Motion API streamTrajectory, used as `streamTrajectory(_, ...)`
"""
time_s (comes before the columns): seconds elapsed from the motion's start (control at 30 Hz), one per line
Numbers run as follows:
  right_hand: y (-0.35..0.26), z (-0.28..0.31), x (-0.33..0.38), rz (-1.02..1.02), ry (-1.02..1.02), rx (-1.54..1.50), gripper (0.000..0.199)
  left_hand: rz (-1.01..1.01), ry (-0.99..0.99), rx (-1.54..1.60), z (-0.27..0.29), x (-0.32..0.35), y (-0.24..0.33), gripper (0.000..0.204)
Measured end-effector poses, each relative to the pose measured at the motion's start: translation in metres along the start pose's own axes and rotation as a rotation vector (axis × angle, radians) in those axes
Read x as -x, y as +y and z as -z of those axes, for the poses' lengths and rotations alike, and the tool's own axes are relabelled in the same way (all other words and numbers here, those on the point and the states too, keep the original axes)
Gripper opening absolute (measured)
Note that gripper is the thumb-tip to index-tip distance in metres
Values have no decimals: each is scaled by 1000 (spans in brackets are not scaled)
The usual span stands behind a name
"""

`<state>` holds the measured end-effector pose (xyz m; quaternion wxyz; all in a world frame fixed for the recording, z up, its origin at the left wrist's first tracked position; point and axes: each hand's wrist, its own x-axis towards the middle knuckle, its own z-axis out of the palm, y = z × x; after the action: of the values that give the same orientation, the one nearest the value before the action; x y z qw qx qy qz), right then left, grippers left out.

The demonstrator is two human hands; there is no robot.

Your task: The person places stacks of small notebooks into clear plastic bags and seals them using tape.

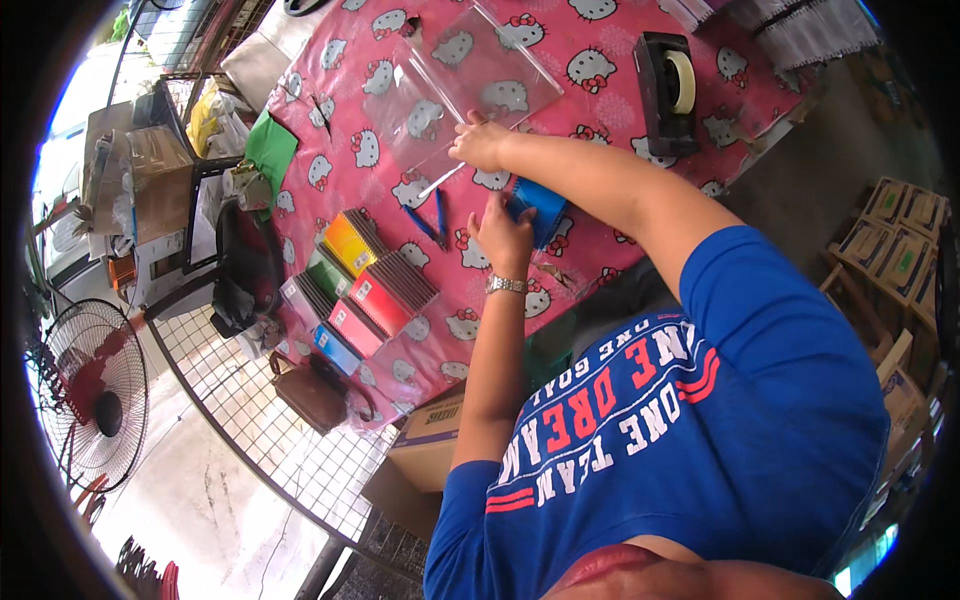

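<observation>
My left hand (502,238), with a metal watch on its wrist, is closed at the edge of a small blue spiral notebook (540,208); its fingers partly cover it. Farther out, my right hand (482,143) pinches the near edge of a stack of clear plastic sleeves (455,85) lying flat on the table. Left of my left hand lies a pair of blue-handled pliers (430,222). Closer to the table's left side stand stacks of small spiral notebooks (390,292) in yellow, green, red, pink and blue.
A pink patterned cloth covers the table (365,150). At the far right stands a black tape dispenser (668,100). Green sheet (270,155) lies at the left edge. Brown pouch (308,395), wire grid and fan (98,395) are left; cardboard boxes (888,235) stand right.
</observation>
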<state>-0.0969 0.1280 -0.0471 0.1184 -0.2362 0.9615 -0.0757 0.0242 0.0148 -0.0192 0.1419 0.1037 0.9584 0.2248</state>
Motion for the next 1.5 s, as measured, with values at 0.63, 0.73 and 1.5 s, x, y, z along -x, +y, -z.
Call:
streamTrajectory(0.63,24,19,194,-37,813,-107,13,-75,210,-467,-2,14,14,19)
streamTrajectory(0.73,-36,-31,220,85,514,-133,35,-145,181,-408,-3,10,15,16)
streamTrajectory(1.5,81,-32,313,-1047,788,-1123,18,-357,49,-754,-41,27,32,36)
